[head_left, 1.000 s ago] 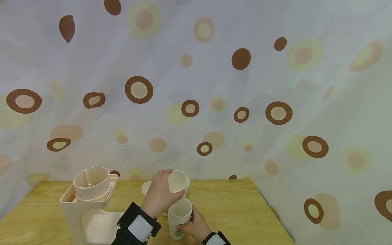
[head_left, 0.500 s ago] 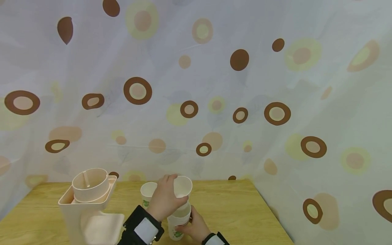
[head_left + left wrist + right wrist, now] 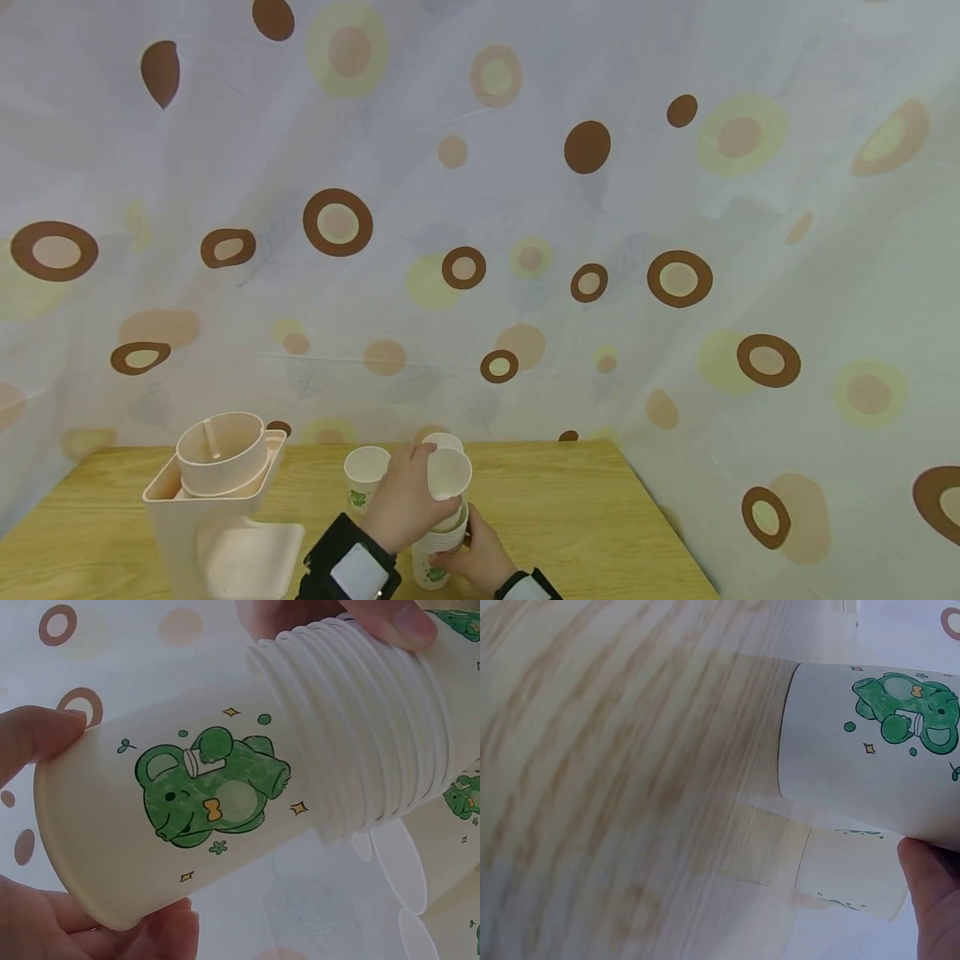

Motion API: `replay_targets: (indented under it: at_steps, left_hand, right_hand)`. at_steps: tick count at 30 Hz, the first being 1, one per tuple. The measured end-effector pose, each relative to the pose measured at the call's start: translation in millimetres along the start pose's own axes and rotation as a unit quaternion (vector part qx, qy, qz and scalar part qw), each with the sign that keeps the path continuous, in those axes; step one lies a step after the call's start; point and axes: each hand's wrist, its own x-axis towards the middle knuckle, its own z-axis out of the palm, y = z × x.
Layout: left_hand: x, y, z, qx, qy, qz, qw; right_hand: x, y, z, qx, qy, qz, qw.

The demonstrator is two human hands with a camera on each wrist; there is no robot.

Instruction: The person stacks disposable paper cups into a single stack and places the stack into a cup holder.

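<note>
White paper cups with a green bear print are here. My left hand (image 3: 405, 500) grips one cup (image 3: 202, 787) near its rim, thumb and fingers on opposite sides. That cup's lower end sits at the mouth of a stack of nested cups (image 3: 431, 567); how deep it goes is hidden. Around the stack's side curls my right hand (image 3: 483, 554), whose thumb (image 3: 412, 626) lies on the stacked rims in the left wrist view. Part of the right hand shows at the lower right of the right wrist view, beside the stack's printed wall (image 3: 870, 742).
Left of my hands stands a separate cup (image 3: 366, 475); another cup (image 3: 446, 440) is behind the held one. A cream-coloured plastic device (image 3: 217, 492) with a round cup-like top stands on the wooden table (image 3: 585, 508). A patterned sheet (image 3: 555, 208) hangs behind.
My left hand has come down and slightly right, bringing its cup over the stack's mouth. The cups at the back left show more now. My right hand has stayed on the stack.
</note>
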Motion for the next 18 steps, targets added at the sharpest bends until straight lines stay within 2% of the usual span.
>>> replay_targets:
  at_steps: [5,11,18]
  left_hand:
    - [-3.3,0.0,1.1,0.009,-0.003,-0.002,1.0]
    - [-5.0,0.1,2.0,0.012,0.006,0.014,0.9998]
    - [-4.8,-1.1,4.1,0.006,-0.006,0.012,0.9999]
  right_hand:
    - [-0.1,-0.3,-1.2,0.0,0.0,-0.007,1.0]
    - [-0.4,-0.8,-1.4,-0.003,0.002,-0.007,1.0]
    - [-0.9,-1.0,-0.4,0.0,0.003,0.0,1.0]
